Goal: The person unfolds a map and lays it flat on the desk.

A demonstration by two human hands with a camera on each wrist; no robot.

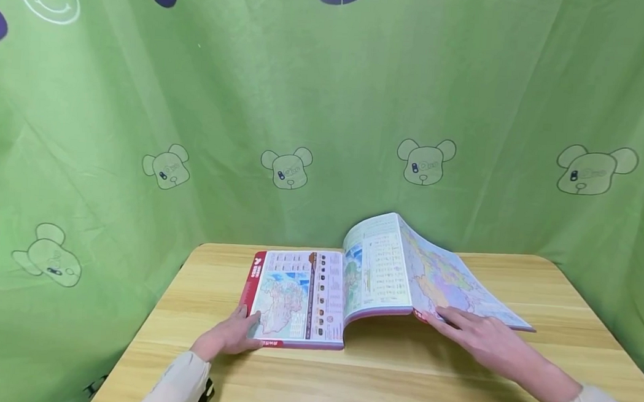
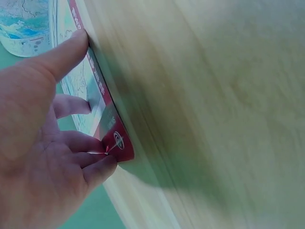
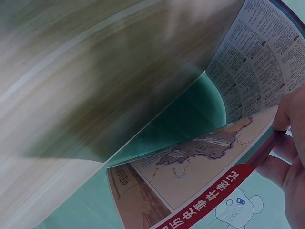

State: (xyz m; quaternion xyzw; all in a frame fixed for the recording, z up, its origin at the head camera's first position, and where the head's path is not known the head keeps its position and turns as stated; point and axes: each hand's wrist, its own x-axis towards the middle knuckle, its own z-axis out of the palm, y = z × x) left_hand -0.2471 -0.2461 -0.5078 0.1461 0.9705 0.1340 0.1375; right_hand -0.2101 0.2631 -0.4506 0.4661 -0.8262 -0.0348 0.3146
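Note:
A large atlas [image 1: 285, 303] with map pages and red margins lies spread on the wooden table [image 1: 300, 384]. Its left side rests flat. From the middle, a thick sheaf of pages [image 1: 379, 266] arches up, and the right-hand map page [image 1: 445, 270] slopes down from it. My left hand [image 1: 231, 332] holds the lower left corner, thumb along the bottom edge and fingers bent at the side. The right hand [image 1: 485, 340] pinches the near edge of the raised right part. In the right wrist view its underside shows a map [image 3: 205, 150] and a red band [image 3: 205, 198].
A green curtain [image 1: 329, 91] printed with bear faces hangs behind the table and along both sides. The raised pages stand close to it at the table's far edge.

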